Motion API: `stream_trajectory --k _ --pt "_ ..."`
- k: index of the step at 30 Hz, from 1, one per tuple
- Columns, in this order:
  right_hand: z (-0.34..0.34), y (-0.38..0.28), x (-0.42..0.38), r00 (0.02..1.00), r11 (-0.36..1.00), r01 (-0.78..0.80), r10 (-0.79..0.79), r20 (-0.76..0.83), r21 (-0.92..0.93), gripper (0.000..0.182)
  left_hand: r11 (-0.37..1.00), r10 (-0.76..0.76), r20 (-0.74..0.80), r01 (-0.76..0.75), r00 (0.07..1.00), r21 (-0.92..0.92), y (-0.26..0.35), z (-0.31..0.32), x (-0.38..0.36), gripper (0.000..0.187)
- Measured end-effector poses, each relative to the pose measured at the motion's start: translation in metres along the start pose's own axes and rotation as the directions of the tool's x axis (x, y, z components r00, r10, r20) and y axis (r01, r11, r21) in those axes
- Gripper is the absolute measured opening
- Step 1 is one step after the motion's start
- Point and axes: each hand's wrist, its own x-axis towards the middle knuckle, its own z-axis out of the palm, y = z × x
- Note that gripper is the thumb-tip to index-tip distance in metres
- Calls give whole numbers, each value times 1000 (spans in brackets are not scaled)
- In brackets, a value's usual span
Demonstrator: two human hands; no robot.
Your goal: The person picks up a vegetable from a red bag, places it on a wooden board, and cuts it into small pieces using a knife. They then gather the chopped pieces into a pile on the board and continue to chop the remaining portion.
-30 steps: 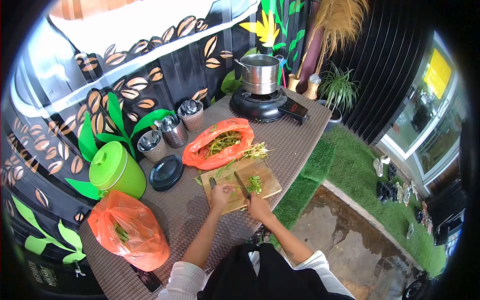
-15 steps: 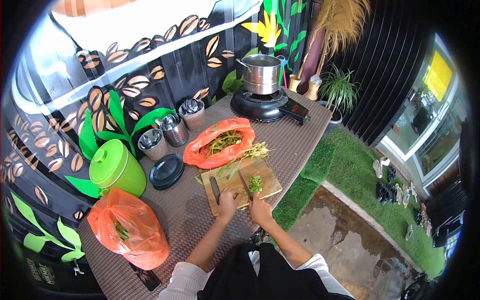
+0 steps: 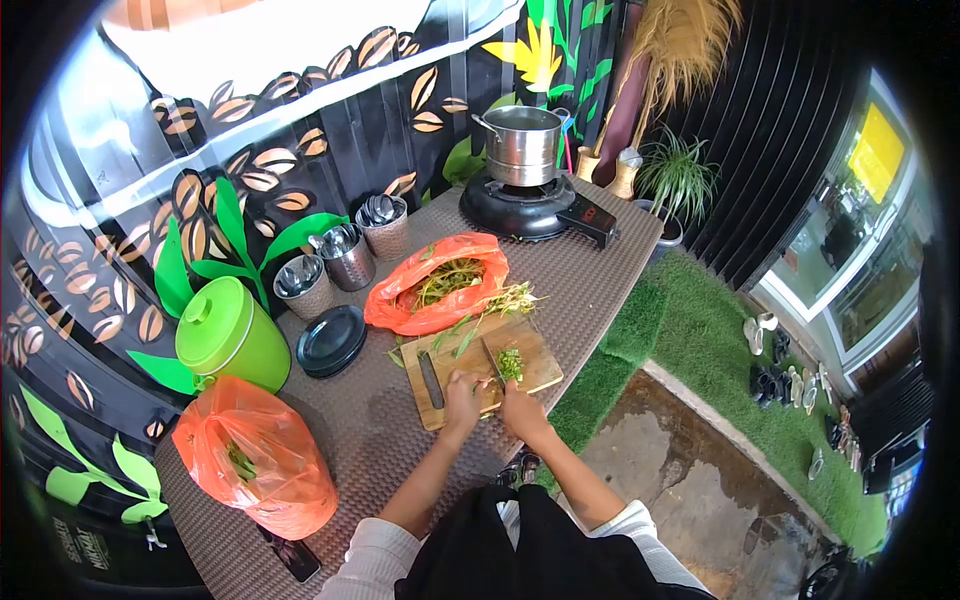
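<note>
On the wooden cutting board (image 3: 541, 372), my right hand (image 3: 523, 413) is closed around the handle of a knife (image 3: 492, 360). Its blade points away from me, along the left side of a small heap of chopped greens (image 3: 510, 364). My left hand (image 3: 462, 403) is closed just left of the knife, fingers pressed over the board; a bit of green stem shows at its fingertips, mostly hidden. Beyond the board lie loose leafy stems (image 3: 515, 298), beside an open orange plastic bag (image 3: 410, 321) full of greens.
A pot (image 3: 523, 160) sits on a black portable stove (image 3: 515, 212) at the far end of the table. Dark plates (image 3: 332, 342), cutlery holders (image 3: 303, 288), a green lidded bucket (image 3: 232, 340), another orange bag (image 3: 265, 465) and a phone (image 3: 292, 558) stand or lie leftward.
My left hand has shifted slightly right and up, closer to the knife. My right hand and the knife have moved only a little.
</note>
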Motion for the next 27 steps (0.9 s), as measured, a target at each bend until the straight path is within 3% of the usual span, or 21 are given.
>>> stream_trajectory --k 2,4,14,18,21,23,26,27 --pt "-2 -2 0 1000 999 17 -16 23 -30 32 1000 4 -3 -4 1000 15 4 5 -2 15" --pt "2 -3 -2 999 1000 22 -23 -31 -18 32 993 -65 -22 62 998 -97 16 8 0 19" --pt "19 -1 14 989 1000 22 -21 -144 7 22 994 -55 -59 48 997 -103 15 7 -2 20" --pt "7 0 9 995 998 55 -53 -87 12 22 982 -82 -77 67 994 -175 13 5 -3 19" --pt "11 -11 -5 993 1000 15 -13 -118 19 27 969 -135 -67 118 989 -217 16 4 -3 18" --pt "20 -18 -5 989 988 -124 130 -68 89 34 963 -175 -57 160 983 -215 21 1 -2 18" --pt "23 -9 12 995 992 -87 91 -44 88 37 966 -195 -23 188 980 -180 16 1 -7 16" --pt "20 -7 15 997 995 -51 56 -62 89 36 984 -131 -47 124 990 -131 12 4 -9 15"
